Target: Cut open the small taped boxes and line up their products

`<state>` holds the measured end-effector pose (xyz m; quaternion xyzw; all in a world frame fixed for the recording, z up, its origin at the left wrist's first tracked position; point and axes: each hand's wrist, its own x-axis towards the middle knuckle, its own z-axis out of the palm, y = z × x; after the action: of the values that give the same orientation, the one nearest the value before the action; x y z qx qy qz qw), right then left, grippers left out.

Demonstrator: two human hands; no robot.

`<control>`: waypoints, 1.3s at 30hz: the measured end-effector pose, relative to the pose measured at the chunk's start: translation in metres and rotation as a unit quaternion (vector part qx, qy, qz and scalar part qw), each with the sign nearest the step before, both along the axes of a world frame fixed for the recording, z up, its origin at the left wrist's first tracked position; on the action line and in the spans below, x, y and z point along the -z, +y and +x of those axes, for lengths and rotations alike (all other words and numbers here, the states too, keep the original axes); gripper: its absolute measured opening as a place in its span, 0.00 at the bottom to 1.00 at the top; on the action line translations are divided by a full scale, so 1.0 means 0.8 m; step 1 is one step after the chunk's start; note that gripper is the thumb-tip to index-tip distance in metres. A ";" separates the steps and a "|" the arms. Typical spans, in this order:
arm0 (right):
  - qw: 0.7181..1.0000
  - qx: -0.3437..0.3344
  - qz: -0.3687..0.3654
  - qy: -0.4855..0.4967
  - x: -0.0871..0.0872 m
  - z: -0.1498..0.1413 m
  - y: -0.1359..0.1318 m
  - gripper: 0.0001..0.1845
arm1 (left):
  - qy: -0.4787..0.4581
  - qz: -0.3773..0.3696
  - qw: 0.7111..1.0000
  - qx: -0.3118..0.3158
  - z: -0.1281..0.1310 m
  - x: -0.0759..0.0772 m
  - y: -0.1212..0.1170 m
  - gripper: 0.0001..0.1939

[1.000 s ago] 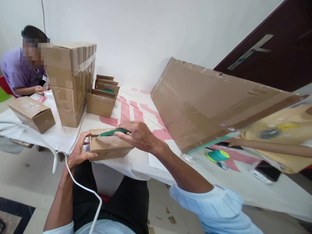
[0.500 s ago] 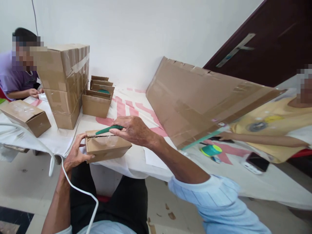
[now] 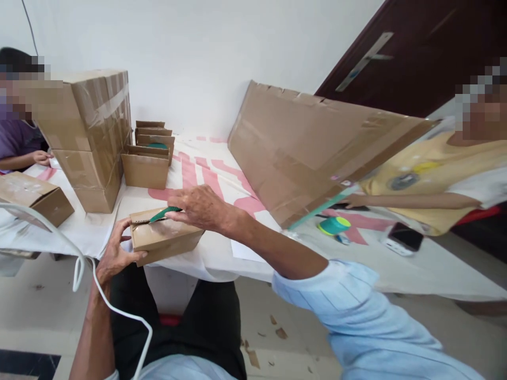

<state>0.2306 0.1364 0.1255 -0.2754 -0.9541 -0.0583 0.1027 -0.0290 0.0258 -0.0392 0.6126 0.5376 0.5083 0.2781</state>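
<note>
A small taped cardboard box [image 3: 162, 240] rests on the table's near edge in front of me. My left hand [image 3: 114, 253] grips its left end, fingers wrapped round the corner. My right hand [image 3: 196, 207] is closed on a green-handled knife [image 3: 163, 214], whose blade lies along the seam on the box's top, tip toward the left end.
A taped carton stack [image 3: 93, 132] and several open small boxes [image 3: 146, 169] stand at the back left, another box [image 3: 34, 195] at far left. A person on the right holds a large flat cardboard sheet [image 3: 312, 142]; tape roll [image 3: 334, 225] and phone [image 3: 404, 238] lie nearby. A white cable [image 3: 83, 274] hangs by my left arm.
My right hand has drawn the knife leftward along the box's top seam. The view has swung right a little, shifting everything left.
</note>
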 end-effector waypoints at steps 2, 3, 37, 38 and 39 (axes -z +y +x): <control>1.000 0.003 -0.007 0.013 0.003 0.022 0.010 0.17 | 0.001 0.003 1.000 0.001 -0.001 -0.001 0.002 0.46; 1.000 0.003 -0.011 0.026 0.004 0.036 0.016 0.16 | 0.002 0.004 1.000 0.004 -0.002 -0.002 0.003 0.46; 0.903 -0.108 -0.016 0.416 0.143 0.058 -0.080 0.08 | -0.084 -0.053 0.994 0.039 -0.061 -0.024 0.004 0.69; 0.908 -0.115 0.013 0.403 0.146 0.057 -0.096 0.08 | -0.108 -0.050 0.992 0.047 -0.064 -0.024 0.003 0.70; 0.912 -0.118 0.036 0.391 0.151 0.055 -0.111 0.08 | -0.129 -0.047 0.989 0.051 -0.067 -0.024 0.003 0.70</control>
<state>0.2747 0.0477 0.0051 -0.1582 -0.8606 0.0322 0.4831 -0.0823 0.0279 -0.0202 0.5549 0.4888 0.5421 0.3991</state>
